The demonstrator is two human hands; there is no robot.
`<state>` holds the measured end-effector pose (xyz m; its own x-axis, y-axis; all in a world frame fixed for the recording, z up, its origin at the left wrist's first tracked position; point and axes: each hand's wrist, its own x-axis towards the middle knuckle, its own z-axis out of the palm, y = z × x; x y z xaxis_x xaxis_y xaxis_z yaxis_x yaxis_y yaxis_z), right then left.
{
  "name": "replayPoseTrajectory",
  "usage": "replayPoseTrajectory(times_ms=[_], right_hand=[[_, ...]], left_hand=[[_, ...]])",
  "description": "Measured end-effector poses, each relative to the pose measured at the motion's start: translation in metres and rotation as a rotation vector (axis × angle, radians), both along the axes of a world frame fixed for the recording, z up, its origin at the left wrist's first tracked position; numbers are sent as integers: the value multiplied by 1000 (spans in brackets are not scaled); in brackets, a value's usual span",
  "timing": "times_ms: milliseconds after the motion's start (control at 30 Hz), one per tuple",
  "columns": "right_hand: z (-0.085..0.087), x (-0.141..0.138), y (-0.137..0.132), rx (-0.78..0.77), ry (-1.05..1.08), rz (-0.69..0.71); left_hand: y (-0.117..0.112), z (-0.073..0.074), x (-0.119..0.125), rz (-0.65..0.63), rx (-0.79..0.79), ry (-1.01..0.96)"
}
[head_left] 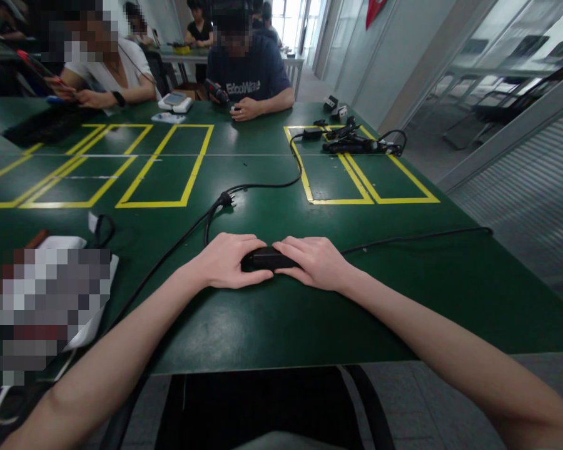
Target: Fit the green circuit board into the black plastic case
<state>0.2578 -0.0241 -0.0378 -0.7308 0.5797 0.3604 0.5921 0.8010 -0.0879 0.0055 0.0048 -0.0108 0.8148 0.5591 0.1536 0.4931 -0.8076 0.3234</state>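
Note:
A black power adapter brick (269, 258) lies on the green table (216, 325) in front of me. My left hand (229, 259) grips its left end, thumb on the near side and fingers on the far side. Round the right end, my right hand (316, 261) is closed in the same manner. A black cable (403, 239) runs from behind my right hand to the table's right edge. Beyond my left hand lies a black plug (225, 199) with its cord, and another cord passes under my left forearm.
Yellow tape rectangles (201, 164) mark the table. A heap of black adapters and cables (351, 142) lies at the far right. On the left is a white device (98, 300), partly blurred. Across the table sit two people, one holding a dark tool (217, 92).

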Motion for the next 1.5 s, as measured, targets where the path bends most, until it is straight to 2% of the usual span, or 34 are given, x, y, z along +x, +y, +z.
replayPoseTrajectory(times_ms=[67, 200, 467, 600, 767, 900, 1133, 1300, 1500], right_hand=[[0, 0, 0, 24, -5, 6], [-1, 2, 2, 85, -10, 15], [-3, 2, 3, 130, -1, 11], [-2, 4, 6, 51, 3, 5], [0, 6, 9, -83, -12, 29], [0, 5, 8, -108, -33, 19], [-2, 2, 6, -188, 12, -122], [-4, 7, 8, -267, 60, -145], [-4, 8, 9, -294, 83, -123]], left_hand=[[2, 2, -2, 25, -77, 13], [3, 1, -2, 102, -133, -2], [0, -13, 0, 149, -189, -184], [1, -19, 3, 128, -136, -201], [4, -19, 4, 76, -74, -171], [4, -18, 3, 80, -37, -125], [-1, -15, 4, 66, 104, -58], [-2, -25, 12, 74, 221, 49], [0, -28, 14, 43, 223, 72]])
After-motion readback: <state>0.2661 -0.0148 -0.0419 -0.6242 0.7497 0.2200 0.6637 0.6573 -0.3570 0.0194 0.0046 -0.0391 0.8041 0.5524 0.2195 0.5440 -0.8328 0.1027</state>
